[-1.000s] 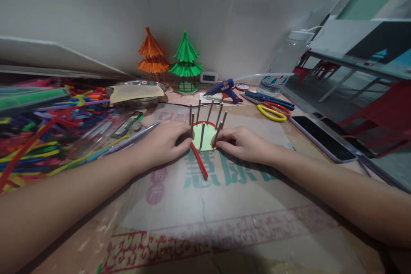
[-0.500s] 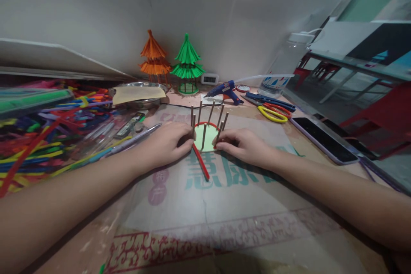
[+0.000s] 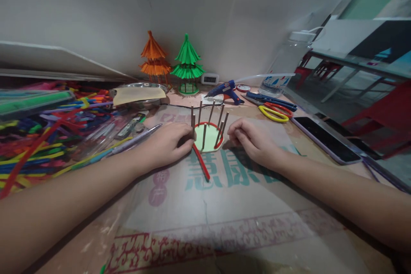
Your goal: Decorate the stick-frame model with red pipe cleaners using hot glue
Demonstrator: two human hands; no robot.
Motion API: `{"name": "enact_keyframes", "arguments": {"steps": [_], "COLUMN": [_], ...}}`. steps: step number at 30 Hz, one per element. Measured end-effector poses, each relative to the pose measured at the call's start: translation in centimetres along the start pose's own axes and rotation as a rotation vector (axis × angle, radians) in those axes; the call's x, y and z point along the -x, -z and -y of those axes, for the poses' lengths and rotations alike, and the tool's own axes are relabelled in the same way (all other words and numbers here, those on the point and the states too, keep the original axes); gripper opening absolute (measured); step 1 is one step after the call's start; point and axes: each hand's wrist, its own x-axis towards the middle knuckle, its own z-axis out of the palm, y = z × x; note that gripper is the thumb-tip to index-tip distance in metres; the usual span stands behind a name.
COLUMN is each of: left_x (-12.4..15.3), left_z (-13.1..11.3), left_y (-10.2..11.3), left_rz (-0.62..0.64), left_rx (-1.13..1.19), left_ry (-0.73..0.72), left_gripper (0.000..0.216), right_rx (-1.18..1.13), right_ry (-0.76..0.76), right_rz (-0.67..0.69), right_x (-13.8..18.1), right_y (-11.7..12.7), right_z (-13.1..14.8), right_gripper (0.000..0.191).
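A round pale green base [image 3: 209, 137] lies on the sheet, with several thin brown sticks [image 3: 204, 136] standing upright around its rim. A red pipe cleaner [image 3: 201, 162] curves along the rim outside some sticks, and its loose end points toward me. My left hand [image 3: 173, 140] is closed at the base's left edge, pinching the pipe cleaner beside a stick; its fingertips are partly hidden. Off to the right of the base, my right hand [image 3: 252, 142] is apart from it, fingers curled in and nothing visible in them.
Many coloured pipe cleaners [image 3: 35, 145] are heaped at left near a metal bowl [image 3: 146, 103]. Behind stand an orange pagoda model [image 3: 154, 53] and a green pagoda model [image 3: 186, 55]. A blue glue gun [image 3: 224, 90], yellow-handled scissors [image 3: 272, 113], phone [image 3: 326, 140] and bottle [image 3: 282, 68] line the right.
My right hand has let go of the base's right edge and moved up and to the right, uncovering the red pipe cleaner's curve there. My left hand keeps its place.
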Motion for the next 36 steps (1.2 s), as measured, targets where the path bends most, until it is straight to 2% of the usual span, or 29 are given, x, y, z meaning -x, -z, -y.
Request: {"name": "enact_keyframes", "arguments": {"steps": [8,14,22,24,28,31,33,36], "left_x": [0.0,0.1,0.1,0.1,0.2,0.2,0.2,0.1], "left_z": [0.3,0.5,0.5,0.5,0.3,0.2,0.1,0.1], "left_y": [-0.1,-0.2,-0.2,-0.2,-0.1,0.0,0.1,0.1], "left_rz": [0.03,0.035,0.037,0.038,0.019,0.012,0.014,0.021], "left_rx": [0.011,0.012,0.015,0.011,-0.014,-0.004,0.005,0.02], "left_ry": [0.001,0.007,0.01,0.011,0.004,-0.014,-0.011,-0.002], "left_gripper": [0.02,0.021,0.019,0.019,0.018,0.018,0.017,0.017], "right_rx": [-0.144,-0.038,0.021,0.11,0.396,0.499,0.487,0.491], "right_ry": [-0.049,-0.004,0.044,0.144,0.506,0.64,0.586,0.384], "right_rz": [0.067,0.099,0.02,0.067,0.219,0.199,0.153,0.055], "right_x": [0.2,0.0,0.3,0.6,1.1,0.9,0.6,-0.1], "right_y": [-0.1,0.3,0.2,0.3,0.2,0.2,0.7,1.9], "right_z": [0.3,0.9,0.5,1.3,3.1,3.5,2.9,0.6], "right_gripper": [0.013,0.016,0.006,0.007,0.016,0.02,0.022,0.025]}}
